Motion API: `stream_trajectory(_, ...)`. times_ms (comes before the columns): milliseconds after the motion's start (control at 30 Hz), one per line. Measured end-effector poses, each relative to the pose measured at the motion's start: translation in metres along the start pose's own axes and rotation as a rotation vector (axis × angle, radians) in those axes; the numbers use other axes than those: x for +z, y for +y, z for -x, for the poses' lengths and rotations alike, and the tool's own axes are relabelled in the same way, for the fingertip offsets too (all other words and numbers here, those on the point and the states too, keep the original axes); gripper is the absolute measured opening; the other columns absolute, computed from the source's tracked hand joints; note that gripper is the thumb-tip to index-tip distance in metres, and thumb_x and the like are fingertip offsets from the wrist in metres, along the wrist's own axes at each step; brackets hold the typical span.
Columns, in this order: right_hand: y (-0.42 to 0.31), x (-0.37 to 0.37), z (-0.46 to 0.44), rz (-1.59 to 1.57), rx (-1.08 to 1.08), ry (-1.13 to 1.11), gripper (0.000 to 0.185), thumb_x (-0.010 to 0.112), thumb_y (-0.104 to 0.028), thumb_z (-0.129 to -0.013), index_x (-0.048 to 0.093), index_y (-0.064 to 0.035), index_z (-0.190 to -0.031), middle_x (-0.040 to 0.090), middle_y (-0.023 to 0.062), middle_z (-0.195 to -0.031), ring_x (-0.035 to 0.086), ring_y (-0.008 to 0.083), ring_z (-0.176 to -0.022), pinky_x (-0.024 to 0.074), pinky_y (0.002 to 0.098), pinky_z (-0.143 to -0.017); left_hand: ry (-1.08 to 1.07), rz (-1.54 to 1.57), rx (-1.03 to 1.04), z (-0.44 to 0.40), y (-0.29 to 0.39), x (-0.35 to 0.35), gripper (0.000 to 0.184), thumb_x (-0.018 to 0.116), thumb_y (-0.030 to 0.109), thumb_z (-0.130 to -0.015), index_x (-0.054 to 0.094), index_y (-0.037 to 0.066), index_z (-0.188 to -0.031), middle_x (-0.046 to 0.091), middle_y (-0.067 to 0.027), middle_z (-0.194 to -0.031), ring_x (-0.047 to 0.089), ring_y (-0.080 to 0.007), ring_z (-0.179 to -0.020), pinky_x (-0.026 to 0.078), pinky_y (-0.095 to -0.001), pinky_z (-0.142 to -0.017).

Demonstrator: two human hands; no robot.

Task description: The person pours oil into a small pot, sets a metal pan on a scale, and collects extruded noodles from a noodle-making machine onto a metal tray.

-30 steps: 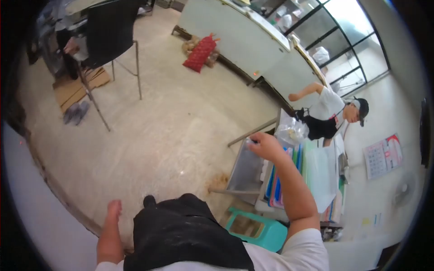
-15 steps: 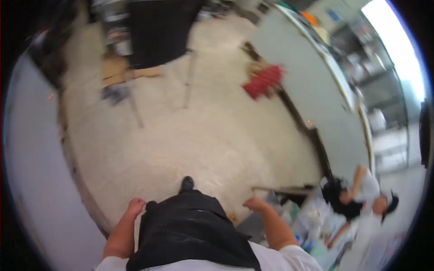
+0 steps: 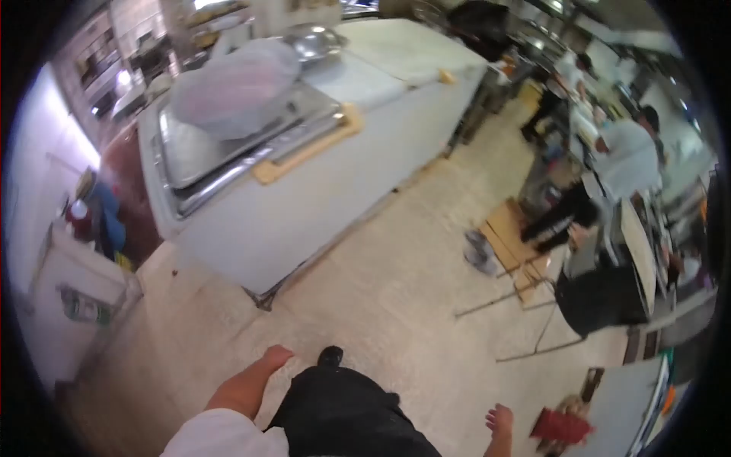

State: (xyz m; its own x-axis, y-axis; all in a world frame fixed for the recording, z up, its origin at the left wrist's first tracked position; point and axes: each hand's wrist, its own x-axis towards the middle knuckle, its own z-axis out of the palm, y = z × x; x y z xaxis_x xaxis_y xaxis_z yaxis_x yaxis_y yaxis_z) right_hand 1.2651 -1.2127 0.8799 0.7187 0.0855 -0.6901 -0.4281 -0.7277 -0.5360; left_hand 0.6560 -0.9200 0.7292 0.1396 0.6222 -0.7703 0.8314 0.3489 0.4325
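My left hand (image 3: 277,358) hangs low over the floor, beside my black apron (image 3: 343,415). Its fingers are only partly visible, stretched forward, and nothing shows in it. On the other side, my right hand (image 3: 499,418) is held out with fingers apart and no object in them. Nearest to the left hand is a long white counter (image 3: 304,221). On top of it lie metal trays (image 3: 179,156) with a clear plastic bag (image 3: 240,87) of something pinkish. Right of my right hand, a red bundle (image 3: 562,428) sits at the foot of a pale cabinet (image 3: 624,404).
A steel bowl (image 3: 314,43) stands behind the bag. At right, a person (image 3: 628,156) in a white shirt stands on cardboard (image 3: 518,236); another person (image 3: 567,80) is farther back. A black-covered stand (image 3: 601,301) has legs reaching onto the floor (image 3: 396,266). A low white unit (image 3: 84,305) stands left.
My view has swung left. The counter with the trays has come into sight, and the red bundle and black stand have shifted to the right. Both hands stay empty.
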Motion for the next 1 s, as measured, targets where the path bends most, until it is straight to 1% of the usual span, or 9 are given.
stream_trajectory(133,-0.059,0.127,0.021,0.858,-0.624,-0.349,0.039,0.063,-0.032,-0.080,0.063,-0.0019,-0.105,0.066,0.0126,-0.093,0.064,0.0231,-0.084,0.0505,0.0342,-0.072,0.234,0.185,-0.454,0.016,-0.112,-0.018,0.027,0.063,0.029,-0.080,0.064,0.003,-0.086,0.060,-0.0109,-0.073,0.057,-0.0234,-0.063,0.048,-0.0390,-0.058)
stream_trajectory(200,-0.091,0.184,0.084,0.859,-0.664,-0.499,0.043,0.065,-0.033,-0.080,0.062,-0.0013,-0.109,0.066,0.0152,-0.098,0.063,0.0232,-0.089,0.0486,0.0319,-0.081,0.245,0.322,-0.520,0.030,-0.161,-0.011,0.027,0.063,0.030,-0.080,0.064,0.005,-0.090,0.061,-0.0107,-0.080,0.058,-0.0233,-0.068,0.049,-0.0407,-0.060)
stream_trajectory(300,-0.096,0.245,0.113,0.685,-0.442,-0.751,0.036,0.064,-0.029,-0.083,0.062,-0.0034,-0.109,0.066,0.0062,-0.092,0.063,0.0141,-0.082,0.0495,0.0306,-0.065,0.285,0.630,-0.572,0.080,-0.156,0.007,0.032,0.062,0.034,-0.078,0.067,0.005,-0.090,0.063,-0.0143,-0.082,0.062,-0.0278,-0.074,0.051,-0.0406,-0.061)
stream_trajectory(367,-0.085,0.295,0.101,0.902,-0.285,-0.787,0.042,0.062,-0.032,-0.082,0.060,-0.0007,-0.110,0.067,0.0096,-0.098,0.063,0.0221,-0.088,0.0490,0.0317,-0.079,0.287,0.767,-0.537,0.118,-0.139,0.005,0.034,0.062,0.036,-0.077,0.067,0.004,-0.086,0.062,-0.0137,-0.077,0.063,-0.0278,-0.073,0.051,-0.0396,-0.058)
stream_trajectory(467,-0.082,0.372,0.133,1.313,-0.948,-0.906,0.045,0.062,-0.035,-0.081,0.060,-0.0012,-0.111,0.066,0.0142,-0.102,0.063,0.0258,-0.094,0.0485,0.0344,-0.082,0.184,0.593,-0.364,0.157,-0.142,-0.006,0.035,0.061,0.037,-0.079,0.067,0.004,-0.088,0.063,-0.0112,-0.074,0.063,-0.0254,-0.072,0.051,-0.0391,-0.055)
stream_trajectory(767,-0.070,0.604,0.333,1.556,-1.161,-1.202,0.048,0.061,-0.042,-0.079,0.063,-0.0038,-0.107,0.064,0.0161,-0.105,0.062,0.0284,-0.097,0.0472,0.0363,-0.086,0.242,1.050,-0.620,0.146,-0.310,0.030,0.037,0.061,0.036,-0.082,0.064,0.001,-0.094,0.064,-0.0113,-0.084,0.063,-0.0227,-0.067,0.052,-0.0397,-0.054)
stream_trajectory(833,-0.053,0.649,0.350,1.609,-1.066,-1.174,0.046,0.059,-0.043,-0.079,0.065,-0.0042,-0.102,0.065,0.0163,-0.103,0.061,0.0303,-0.096,0.0472,0.0373,-0.085,0.246,1.138,-0.790,0.167,-0.344,0.002,0.033,0.062,0.033,-0.082,0.063,0.003,-0.097,0.063,-0.0090,-0.082,0.062,-0.0218,-0.066,0.051,-0.0393,-0.053)
stream_trajectory(933,-0.022,0.736,0.279,1.965,-1.556,-1.363,0.045,0.058,-0.045,-0.078,0.067,-0.0038,-0.095,0.065,0.0173,-0.099,0.060,0.0329,-0.094,0.0469,0.0395,-0.083,0.380,1.332,-0.859,0.193,-0.414,-0.030,0.032,0.063,0.031,-0.081,0.063,0.003,-0.098,0.062,-0.0078,-0.083,0.060,-0.0207,-0.067,0.049,-0.0382,-0.053)
stream_trajectory(1000,-0.018,0.763,0.322,1.979,-1.439,-1.236,0.044,0.055,-0.044,-0.079,0.067,-0.0041,-0.091,0.064,0.0182,-0.098,0.059,0.0336,-0.093,0.0464,0.0413,-0.082,0.428,1.300,-0.909,0.212,-0.452,-0.086,0.028,0.062,0.028,-0.081,0.063,0.004,-0.096,0.062,-0.0075,-0.082,0.060,-0.0198,-0.066,0.048,-0.0373,-0.052)
